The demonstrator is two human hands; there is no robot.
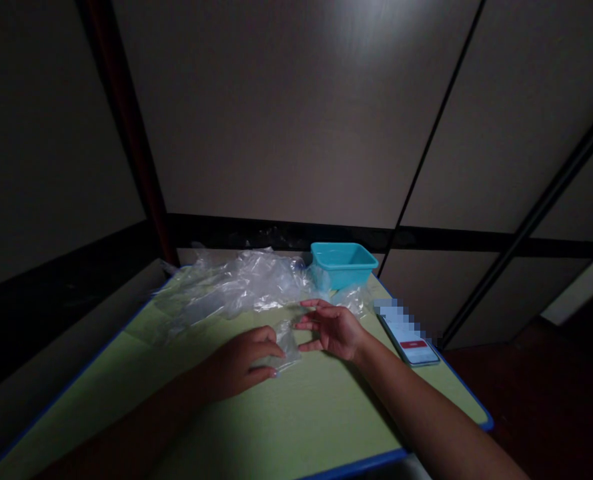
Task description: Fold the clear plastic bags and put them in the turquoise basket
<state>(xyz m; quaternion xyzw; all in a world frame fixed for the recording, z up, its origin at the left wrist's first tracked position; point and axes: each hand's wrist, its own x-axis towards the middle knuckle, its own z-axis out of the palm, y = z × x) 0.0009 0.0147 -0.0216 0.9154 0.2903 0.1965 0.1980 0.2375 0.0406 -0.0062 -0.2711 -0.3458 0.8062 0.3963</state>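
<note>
A small clear plastic bag (287,341) lies on the green tabletop (296,413) between my hands. My left hand (249,360) is at the bag's left side, fingers apart and curved over its edge; whether it grips the plastic is hard to tell. My right hand (333,330) is just right of the bag, palm partly turned up, fingers spread with nothing in them. Behind both hands spreads a heap of crumpled clear plastic bags (256,280). More clear plastic (353,300) lies just behind my right hand.
At the table's back right stands a turquoise bin (346,267), with some plastic against its left side. A phone (409,337) with its screen lit lies near the right edge. Wardrobe-like panels (286,120) rise behind the table. The table has a blue rim.
</note>
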